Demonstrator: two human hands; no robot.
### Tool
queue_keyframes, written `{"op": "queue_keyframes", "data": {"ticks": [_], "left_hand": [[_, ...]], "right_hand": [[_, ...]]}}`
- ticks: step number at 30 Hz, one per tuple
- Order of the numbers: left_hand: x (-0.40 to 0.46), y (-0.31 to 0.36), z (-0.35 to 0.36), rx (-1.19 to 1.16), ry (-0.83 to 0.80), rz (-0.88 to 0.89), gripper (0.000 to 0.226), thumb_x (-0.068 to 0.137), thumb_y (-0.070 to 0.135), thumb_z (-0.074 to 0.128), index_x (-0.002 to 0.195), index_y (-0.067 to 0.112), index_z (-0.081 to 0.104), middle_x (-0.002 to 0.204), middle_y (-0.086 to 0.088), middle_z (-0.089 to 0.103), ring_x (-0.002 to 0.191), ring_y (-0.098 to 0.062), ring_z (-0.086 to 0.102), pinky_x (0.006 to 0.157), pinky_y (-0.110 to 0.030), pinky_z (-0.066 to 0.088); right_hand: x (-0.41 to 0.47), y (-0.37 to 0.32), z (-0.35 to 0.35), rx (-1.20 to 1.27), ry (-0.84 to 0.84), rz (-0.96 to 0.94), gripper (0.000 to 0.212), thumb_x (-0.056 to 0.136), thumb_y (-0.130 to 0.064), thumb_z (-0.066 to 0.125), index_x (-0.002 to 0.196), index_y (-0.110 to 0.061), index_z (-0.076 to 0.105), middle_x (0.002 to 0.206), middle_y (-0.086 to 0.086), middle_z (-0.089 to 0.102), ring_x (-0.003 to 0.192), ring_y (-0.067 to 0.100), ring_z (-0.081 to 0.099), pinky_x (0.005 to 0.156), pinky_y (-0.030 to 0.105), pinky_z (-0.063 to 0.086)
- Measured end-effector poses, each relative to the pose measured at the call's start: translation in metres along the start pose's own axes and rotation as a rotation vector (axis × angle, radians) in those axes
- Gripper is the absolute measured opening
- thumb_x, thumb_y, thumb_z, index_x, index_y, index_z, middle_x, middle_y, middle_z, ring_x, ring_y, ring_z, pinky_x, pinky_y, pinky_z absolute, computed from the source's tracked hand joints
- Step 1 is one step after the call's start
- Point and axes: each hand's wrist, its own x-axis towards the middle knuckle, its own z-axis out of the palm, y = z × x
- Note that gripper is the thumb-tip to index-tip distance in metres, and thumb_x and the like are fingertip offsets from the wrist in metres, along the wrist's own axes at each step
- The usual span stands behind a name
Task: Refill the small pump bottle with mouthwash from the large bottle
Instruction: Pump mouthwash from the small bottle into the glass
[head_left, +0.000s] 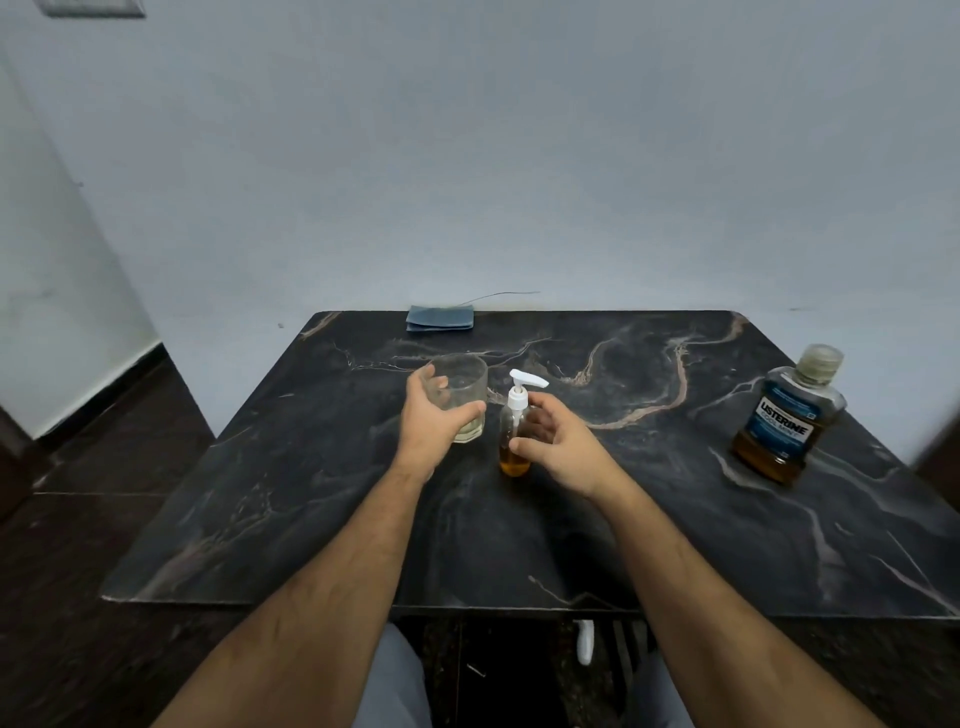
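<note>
Amber liquid fills only the pump bottle's base — right hand seemingly gripping it, left hand holding a glass beside it; large bottle capped — refilling unstarted.

Dark veined marble table against a pale grey wall (dark floor left of the table).

Small pump bottle: clear, white pump on, amber liquid low, upright, frame centre.
Large bottle: capped, blue label, upright, right edge.
</note>
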Motion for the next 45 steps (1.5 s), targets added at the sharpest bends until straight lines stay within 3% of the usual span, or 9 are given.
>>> {"op": "queue_keyframes", "data": {"ticks": [5, 9, 14, 21, 25, 32, 35, 39, 45], "left_hand": [[-0.017, 0.001, 0.005, -0.003, -0.025, -0.001, 0.094, 0.064, 0.022, 0.090, 0.141, 0.021, 0.036, 0.129, 0.003, 0.055, 0.120, -0.014, 0.054, 0.101, -0.028, 0.043], [-0.023, 0.003, 0.014, 0.012, -0.062, -0.002, 0.095, 0.063, 0.023, 0.091, 0.141, 0.023, 0.036, 0.132, 0.003, 0.055, 0.121, -0.013, 0.053, 0.101, -0.027, 0.041], [-0.029, 0.005, 0.031, 0.020, -0.106, 0.010, 0.096, 0.063, 0.024, 0.091, 0.141, 0.022, 0.036, 0.131, 0.004, 0.055, 0.121, -0.012, 0.053, 0.105, -0.029, 0.042], [-0.033, 0.002, 0.042, 0.029, -0.174, 0.012, 0.095, 0.064, 0.026, 0.090, 0.140, 0.024, 0.033, 0.132, 0.007, 0.054, 0.122, -0.010, 0.052, 0.105, -0.028, 0.039], [-0.033, -0.001, 0.042, 0.019, -0.192, 0.004, 0.092, 0.064, 0.024, 0.091, 0.137, 0.026, 0.035, 0.126, 0.012, 0.056, 0.121, -0.010, 0.054, 0.106, -0.030, 0.040], [-0.035, -0.002, 0.040, 0.010, -0.238, -0.002, 0.091, 0.066, 0.019, 0.090, 0.137, 0.027, 0.033, 0.130, 0.011, 0.054, 0.123, -0.010, 0.053, 0.108, -0.032, 0.040], [-0.036, 0.000, 0.039, 0.010, -0.252, -0.008, 0.091, 0.068, 0.020, 0.089, 0.139, 0.027, 0.032, 0.131, 0.012, 0.053, 0.124, -0.011, 0.052, 0.109, -0.033, 0.040], [-0.035, 0.003, 0.039, 0.010, -0.272, -0.011, 0.094, 0.069, 0.022, 0.088, 0.145, 0.022, 0.032, 0.134, 0.009, 0.054, 0.124, -0.013, 0.053, 0.110, -0.036, 0.040], [-0.026, 0.024, 0.040, -0.076, -0.314, -0.040, 0.087, 0.063, 0.027, 0.090, 0.136, 0.032, 0.042, 0.130, 0.006, 0.057, 0.119, -0.015, 0.058, 0.106, -0.046, 0.046]], "right_hand": [[-0.006, -0.003, 0.000, -0.047, 0.178, -0.028, 0.041, 0.084, 0.006, 0.069, 0.117, -0.015, 0.058, 0.102, 0.004, 0.067, 0.091, 0.011, 0.065, 0.079, 0.013, 0.052], [-0.017, 0.004, -0.012, -0.108, 0.281, -0.050, 0.045, 0.084, -0.004, 0.074, 0.124, -0.019, 0.060, 0.095, -0.006, 0.068, 0.089, 0.008, 0.066, 0.083, 0.020, 0.051], [-0.027, 0.006, -0.032, -0.073, 0.363, -0.083, 0.022, 0.081, -0.013, 0.078, 0.098, -0.011, 0.065, 0.080, -0.001, 0.062, 0.074, 0.010, 0.058, 0.072, 0.028, 0.050], [-0.043, -0.001, -0.048, 0.234, 0.371, -0.012, 0.028, 0.086, 0.002, 0.067, 0.101, -0.008, 0.046, 0.080, 0.011, 0.066, 0.070, 0.027, 0.069, 0.071, 0.038, 0.055], [-0.053, -0.001, -0.051, 0.178, 0.356, -0.046, 0.032, 0.091, -0.006, 0.066, 0.114, -0.016, 0.047, 0.070, 0.006, 0.057, 0.059, 0.021, 0.056, 0.055, 0.038, 0.051], [-0.056, -0.012, -0.045, 0.294, 0.370, -0.070, 0.021, 0.090, -0.005, 0.060, 0.106, -0.017, 0.053, 0.093, 0.010, 0.058, 0.083, 0.028, 0.062, 0.078, 0.045, 0.056], [-0.057, -0.014, -0.042, 0.131, 0.410, -0.145, 0.036, 0.090, 0.005, 0.059, 0.110, -0.022, 0.048, 0.097, 0.014, 0.062, 0.087, 0.033, 0.069, 0.076, 0.031, 0.058], [-0.059, -0.016, -0.042, -0.220, 0.426, -0.185, 0.072, 0.084, -0.007, 0.063, 0.135, -0.048, 0.033, 0.086, 0.001, 0.064, 0.075, 0.021, 0.069, 0.074, 0.034, 0.056], [-0.059, -0.026, -0.035, -0.399, 0.524, -0.280, 0.099, 0.085, -0.014, 0.063, 0.147, -0.059, 0.000, 0.077, -0.005, 0.063, 0.068, 0.012, 0.061, 0.067, 0.027, 0.052]]}}
